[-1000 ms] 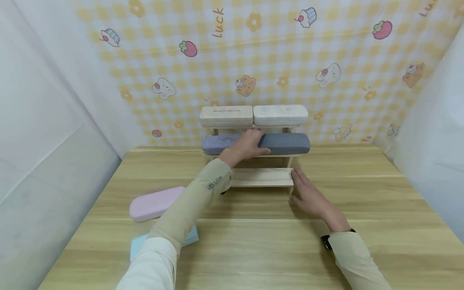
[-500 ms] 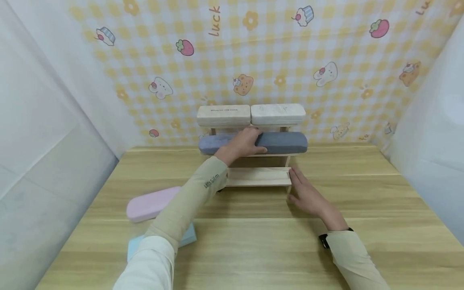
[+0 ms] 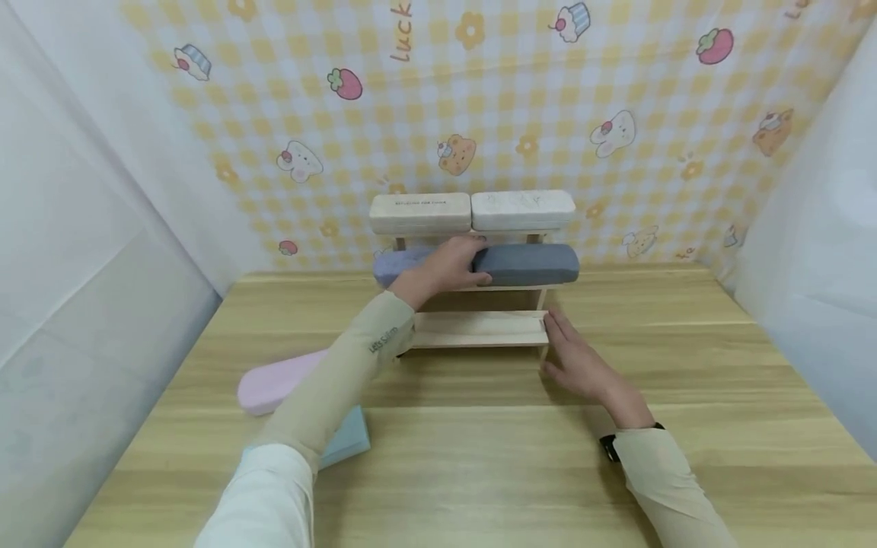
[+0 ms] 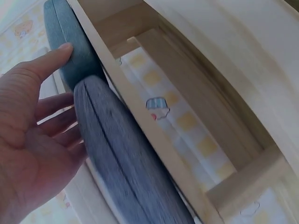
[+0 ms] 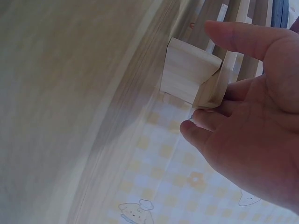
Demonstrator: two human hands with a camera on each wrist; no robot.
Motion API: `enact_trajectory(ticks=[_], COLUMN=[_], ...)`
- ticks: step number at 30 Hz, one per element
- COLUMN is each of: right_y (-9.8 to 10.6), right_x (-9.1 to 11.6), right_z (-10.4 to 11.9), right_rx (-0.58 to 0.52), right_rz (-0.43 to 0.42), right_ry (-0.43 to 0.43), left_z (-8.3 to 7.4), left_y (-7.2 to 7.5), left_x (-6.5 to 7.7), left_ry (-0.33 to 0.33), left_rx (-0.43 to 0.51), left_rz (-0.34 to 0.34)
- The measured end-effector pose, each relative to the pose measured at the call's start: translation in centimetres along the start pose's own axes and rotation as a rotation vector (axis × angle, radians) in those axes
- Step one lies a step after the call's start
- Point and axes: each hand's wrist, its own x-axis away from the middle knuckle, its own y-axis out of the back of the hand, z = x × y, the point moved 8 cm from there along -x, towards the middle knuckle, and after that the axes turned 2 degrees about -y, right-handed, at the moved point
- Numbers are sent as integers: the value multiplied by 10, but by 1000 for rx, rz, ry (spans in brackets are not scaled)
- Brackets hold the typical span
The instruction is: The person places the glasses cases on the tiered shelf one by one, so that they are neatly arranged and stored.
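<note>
A three-tier wooden stand [image 3: 479,329] stands against the back wall. On its middle tier lie a blue-purple glasses case [image 3: 396,265] and a dark slate-blue glasses case [image 3: 527,264], end to end. My left hand [image 3: 445,265] reaches over where they meet. In the left wrist view its thumb touches the slate-blue case, and its straight fingers [image 4: 56,106] lie along the back side of the blue-purple one. My right hand [image 3: 581,364] rests its extended fingers at the right end of the bottom tier, whose bare board shows; the right wrist view shows these fingertips [image 5: 189,128] beside the wood.
The top tier carries a cream glasses case [image 3: 419,214] and a white glasses case [image 3: 524,210]. At left on the table [image 3: 466,472], a pink case [image 3: 274,383] and a light blue box [image 3: 351,438] lie partly hidden by my left forearm. A checked cloth [image 3: 527,91] hangs behind.
My left hand has slid slightly left along the middle tier, uncovering more of the slate-blue case's left end. The right hand stays at the stand's end. The head view has shifted a little.
</note>
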Motion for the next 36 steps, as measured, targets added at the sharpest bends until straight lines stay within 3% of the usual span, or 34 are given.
enact_trajectory(ticks=[2,6,10,14,19,23,28,32,36], right_y=[0,0,1,0,1,2,0,-1,-3], right_x=[-1,-3,-2,-1,0,-1,0,0,-1], right_z=[1,0,-2,-2,-3,-2,-1,-1,-1], right_rx=[3,0,-7,-16,-20,-13,-20,-12,-5], right_rz=[3,6,8,16,22,20,31,22,24], right_ry=[3,-3,-14,-15,-29,-34,-26,-16,-13], left_z=[2,0,2,18,58,94,133,150,158], left_y=[7,32,54,60,50,34,11,-5,-22], left_x=[9,37,78,127,187,229,281,311,332], left_ry=[-32,-164,-285,-300,-178,-23,191,307,351], left_rx=[9,26,32,56,111,161,327,384,441], left_rz=[-47,-238,-419,-477,-434,-387,-320,-252,-176])
